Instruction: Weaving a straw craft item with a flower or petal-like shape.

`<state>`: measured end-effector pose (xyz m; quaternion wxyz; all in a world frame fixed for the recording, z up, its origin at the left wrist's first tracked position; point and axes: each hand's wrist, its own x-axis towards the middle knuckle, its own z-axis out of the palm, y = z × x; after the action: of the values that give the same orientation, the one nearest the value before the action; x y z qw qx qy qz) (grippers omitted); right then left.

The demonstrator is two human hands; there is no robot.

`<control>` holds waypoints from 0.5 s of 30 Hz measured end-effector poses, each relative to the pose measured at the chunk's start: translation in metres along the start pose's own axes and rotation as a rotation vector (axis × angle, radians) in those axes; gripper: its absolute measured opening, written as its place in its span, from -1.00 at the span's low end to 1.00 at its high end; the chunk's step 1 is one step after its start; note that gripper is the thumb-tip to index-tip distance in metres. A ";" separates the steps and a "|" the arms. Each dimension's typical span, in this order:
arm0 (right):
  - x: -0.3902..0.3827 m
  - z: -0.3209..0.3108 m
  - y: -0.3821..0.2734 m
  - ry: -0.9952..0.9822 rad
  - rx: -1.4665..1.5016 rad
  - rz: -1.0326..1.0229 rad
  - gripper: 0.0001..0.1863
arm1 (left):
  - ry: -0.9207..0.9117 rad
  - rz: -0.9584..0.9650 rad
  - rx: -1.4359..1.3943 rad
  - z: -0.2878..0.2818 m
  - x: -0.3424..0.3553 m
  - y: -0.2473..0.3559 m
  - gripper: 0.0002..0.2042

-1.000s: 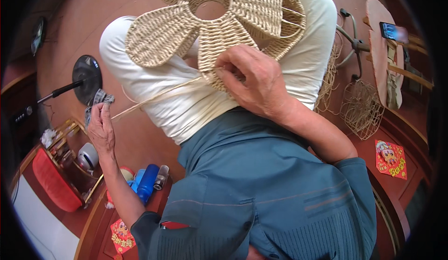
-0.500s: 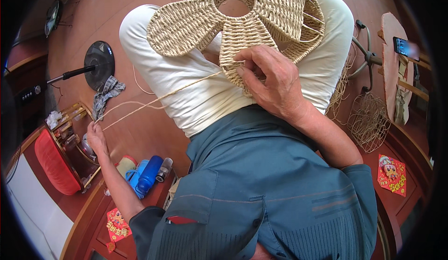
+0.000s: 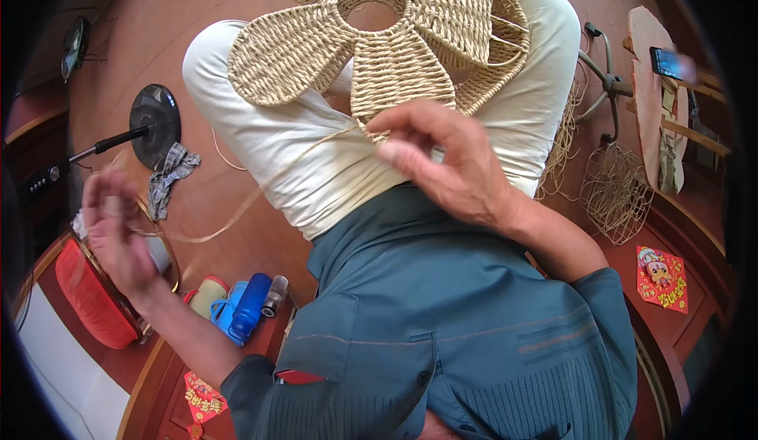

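Note:
A flower-shaped woven straw piece [image 3: 401, 67] with a round central hole rests across my lap. My right hand [image 3: 454, 160] is at the tip of its nearest petal; the index fingertip is at the woven edge and the thumb is apart from it, with nothing visible between them. A straw cord [image 3: 237, 213] runs from that petal's edge, blurred and slack, out toward the left. My left hand [image 3: 118, 235] is raised far out to the left, its fingers smeared by motion. The cord reaches near its palm, but whether the fingers grip it is unclear.
A black round stand base [image 3: 155, 120] with a grey cloth [image 3: 174, 173] lies left. Below it are a blue bottle [image 3: 251, 304] and a red cushion [image 3: 91, 298]. On the right stand a wooden board [image 3: 646, 97] bearing a phone [image 3: 669, 63] and a tangle of cord [image 3: 618, 195].
My left hand has swung up and further left, and the taut cord has gone slack. My right thumb has come away from the petal edge. The woven piece appears slightly further left.

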<state>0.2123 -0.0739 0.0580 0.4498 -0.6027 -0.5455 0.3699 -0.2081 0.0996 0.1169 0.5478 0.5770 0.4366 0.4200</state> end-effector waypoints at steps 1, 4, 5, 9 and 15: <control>0.000 0.001 -0.008 -0.188 0.244 0.238 -0.69 | -0.321 0.009 -0.048 0.041 -0.010 0.000 -0.58; -0.009 0.011 -0.014 -0.570 0.892 0.532 -0.49 | -0.909 -0.260 -0.069 0.155 -0.031 0.018 -0.75; -0.009 0.010 -0.019 -0.567 1.019 0.568 -0.52 | -0.911 -0.260 -0.070 0.155 -0.033 0.015 -0.75; -0.011 -0.013 -0.005 -0.577 1.096 0.671 -0.66 | -0.668 -0.763 -0.088 0.112 -0.036 -0.028 -0.76; -0.010 -0.022 0.005 -0.392 1.090 0.593 -0.59 | -0.252 -0.800 0.057 0.014 -0.023 -0.070 -0.81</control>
<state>0.2336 -0.0871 0.0596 0.4620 -0.3343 -0.1620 0.8053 -0.2032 0.0753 0.0461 0.7005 0.4239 0.5673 0.0882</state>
